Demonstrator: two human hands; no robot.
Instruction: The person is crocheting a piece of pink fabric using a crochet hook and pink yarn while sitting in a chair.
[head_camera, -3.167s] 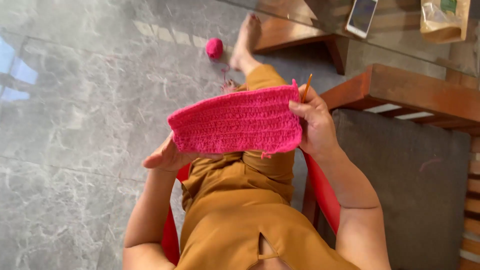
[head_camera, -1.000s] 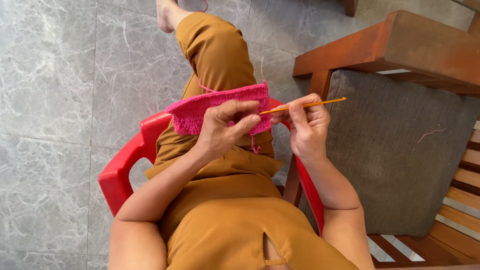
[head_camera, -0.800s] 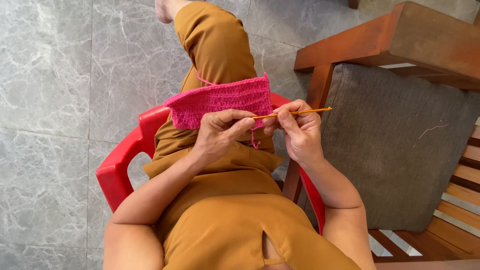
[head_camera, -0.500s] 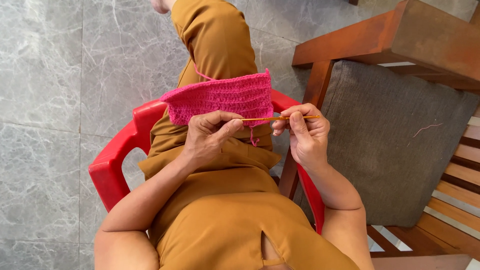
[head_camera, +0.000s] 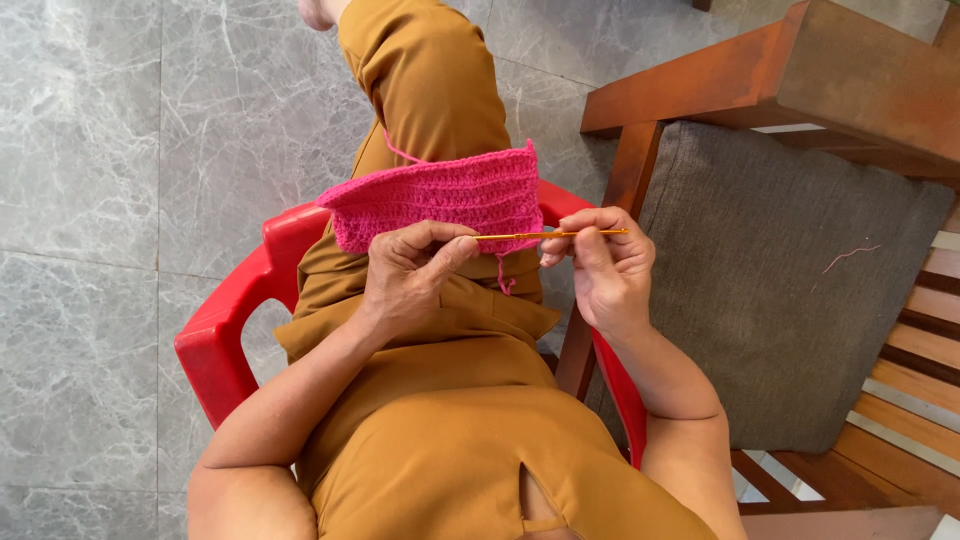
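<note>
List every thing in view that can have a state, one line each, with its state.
Pink crochet piece: draped over the knee, near edge pinched by the left hand.
Crochet hook: level, gripped by the right hand, tip at the left fingers.
Pink yarn strand: trailing from the piece.
Red plastic chair: occupied.
Grey cushion: unoccupied, bearing a loose thread.

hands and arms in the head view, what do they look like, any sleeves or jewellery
Both forearms are bare, with no sleeves reaching them. The left hand and right hand wear no gloves, and no rings, bracelets or watch show. The clothing on the body and legs is a plain mustard-brown fabric.
</note>
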